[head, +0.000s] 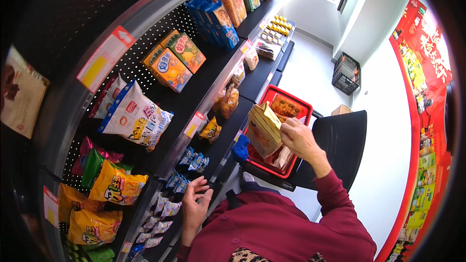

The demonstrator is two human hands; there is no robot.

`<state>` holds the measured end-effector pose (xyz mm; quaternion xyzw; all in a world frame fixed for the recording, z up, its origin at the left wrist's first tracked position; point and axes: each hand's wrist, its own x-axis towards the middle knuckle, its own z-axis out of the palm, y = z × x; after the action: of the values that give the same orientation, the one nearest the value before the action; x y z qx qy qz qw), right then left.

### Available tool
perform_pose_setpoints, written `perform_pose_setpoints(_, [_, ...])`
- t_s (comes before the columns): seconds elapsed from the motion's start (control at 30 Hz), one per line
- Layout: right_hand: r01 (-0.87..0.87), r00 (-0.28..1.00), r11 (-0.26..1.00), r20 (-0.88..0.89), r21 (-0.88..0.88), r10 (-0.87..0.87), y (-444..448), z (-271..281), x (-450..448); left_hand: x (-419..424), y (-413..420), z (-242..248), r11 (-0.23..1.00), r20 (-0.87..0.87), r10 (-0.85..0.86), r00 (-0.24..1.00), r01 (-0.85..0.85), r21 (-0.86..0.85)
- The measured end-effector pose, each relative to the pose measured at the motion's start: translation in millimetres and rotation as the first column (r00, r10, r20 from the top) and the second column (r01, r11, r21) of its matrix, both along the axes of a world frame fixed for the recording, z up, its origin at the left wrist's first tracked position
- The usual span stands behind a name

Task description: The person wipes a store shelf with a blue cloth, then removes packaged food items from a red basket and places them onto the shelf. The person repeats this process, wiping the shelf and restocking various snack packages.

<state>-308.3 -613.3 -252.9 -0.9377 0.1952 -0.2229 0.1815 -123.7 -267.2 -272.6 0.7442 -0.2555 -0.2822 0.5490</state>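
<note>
My right hand [299,137] pinches the top edge of a yellowish snack bag [263,129] and holds it tilted over a red plastic basket [309,107]. Inside the basket lie a clear-wrapped orange-brown snack pack [285,106] and a pale packet [282,158], both partly covered by the bag or the hand. A bunched blue cloth or bag [240,148] is at the basket's left rim. Empty, with its fingers apart and slightly curled, my left hand [196,202] hovers beside the lower shelf, near small blue packets [178,182] and small white packets [164,207].
On the left, black shelves [204,92] carry orange snack boxes [174,63], a white bag [136,116] and yellow bags [118,182]. A black chair [338,145] stands right of the basket. Farther back, a black crate [346,74] sits on the floor by the wall.
</note>
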Motion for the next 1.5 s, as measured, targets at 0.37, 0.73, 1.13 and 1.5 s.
perform_pose_setpoints(0.37, [-0.424,0.808,0.807,0.574,0.412,0.131,26,159,43,21,-59,25,0.95,0.262,-0.224,0.939,0.271,-0.158])
perform_pose_setpoints(0.73, [-0.73,0.621,0.423,0.779,0.538,0.081,102,195,125,4,-48,43,0.893,-0.162,-0.256,0.953,0.169,-0.417])
perform_pose_setpoints(1.13, [-0.768,0.633,0.263,0.626,0.584,0.456,117,175,137,11,14,77,0.833,-0.004,0.092,0.996,-0.079,-0.548])
perform_pose_setpoints(1.5, [-0.832,0.554,0.411,0.571,0.372,0.606,126,244,156,14,63,235,0.833,0.359,0.244,0.901,-0.005,-0.553])
